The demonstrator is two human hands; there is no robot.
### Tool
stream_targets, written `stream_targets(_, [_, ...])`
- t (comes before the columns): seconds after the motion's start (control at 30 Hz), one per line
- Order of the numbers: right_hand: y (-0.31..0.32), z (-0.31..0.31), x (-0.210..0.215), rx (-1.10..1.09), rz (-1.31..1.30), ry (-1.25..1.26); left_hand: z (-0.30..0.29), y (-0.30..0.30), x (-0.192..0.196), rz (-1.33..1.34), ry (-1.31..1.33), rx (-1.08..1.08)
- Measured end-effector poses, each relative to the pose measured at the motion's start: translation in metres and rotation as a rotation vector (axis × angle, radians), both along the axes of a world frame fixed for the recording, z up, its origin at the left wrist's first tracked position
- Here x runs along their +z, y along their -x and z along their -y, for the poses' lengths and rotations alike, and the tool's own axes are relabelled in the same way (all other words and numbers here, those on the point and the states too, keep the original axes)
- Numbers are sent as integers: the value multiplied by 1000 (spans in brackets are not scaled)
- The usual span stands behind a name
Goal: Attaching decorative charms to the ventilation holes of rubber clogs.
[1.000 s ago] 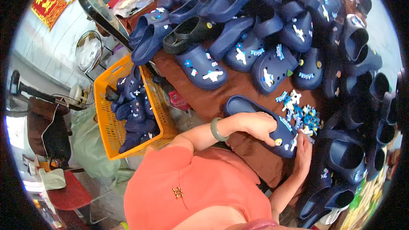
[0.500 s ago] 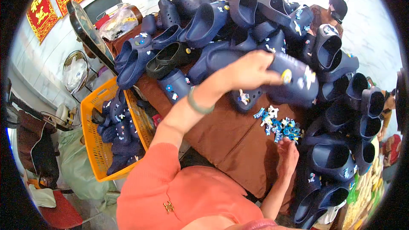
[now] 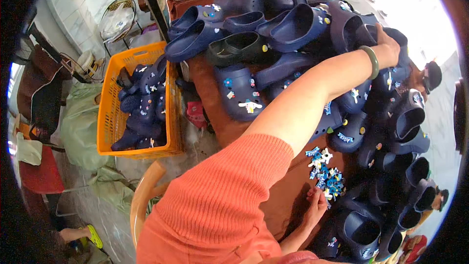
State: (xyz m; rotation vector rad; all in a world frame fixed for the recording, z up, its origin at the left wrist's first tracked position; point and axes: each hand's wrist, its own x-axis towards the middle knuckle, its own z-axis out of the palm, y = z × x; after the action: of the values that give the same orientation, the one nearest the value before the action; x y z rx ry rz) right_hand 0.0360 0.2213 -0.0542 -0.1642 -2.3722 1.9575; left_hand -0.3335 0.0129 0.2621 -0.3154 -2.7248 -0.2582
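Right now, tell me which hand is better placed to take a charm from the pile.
The right hand, most likely: it is at the near edge of the charm pile, while the left hand is stretched far out at a navy clog.

Brown-covered table bears navy clogs, one black clog, heaped charms

Navy foam clog: back right among other clogs, partly hidden. Shoe charms: blue and white, loose heap on brown tabletop.
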Motion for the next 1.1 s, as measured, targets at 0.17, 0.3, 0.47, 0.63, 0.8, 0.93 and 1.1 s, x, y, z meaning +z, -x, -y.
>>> stream_targets(0.17, [-1,10,5,78,-8,-144,1,-10,5,-82,231,-6])
stream_targets(0.3, [0,13,4,12,45,-100,33,-23,-1,-193,107,-120])
stream_targets(0.47, [5,4,-17,-49,-11,-214,91,-17,-4,-420,-177,-121])
stream_targets(0.63, [6,17,-19,-123,-47,-259,232,15,-33,-678,-265,186])
stream_targets(0.8, [6,24,-19,-140,30,-118,405,23,-139,-469,-501,356])
stream_targets(0.93, [3,19,-28,-241,26,-224,449,6,-154,10,-183,705])
stream_targets(1.1, [8,46,-8,-287,92,-267,499,53,-214,266,-218,575])
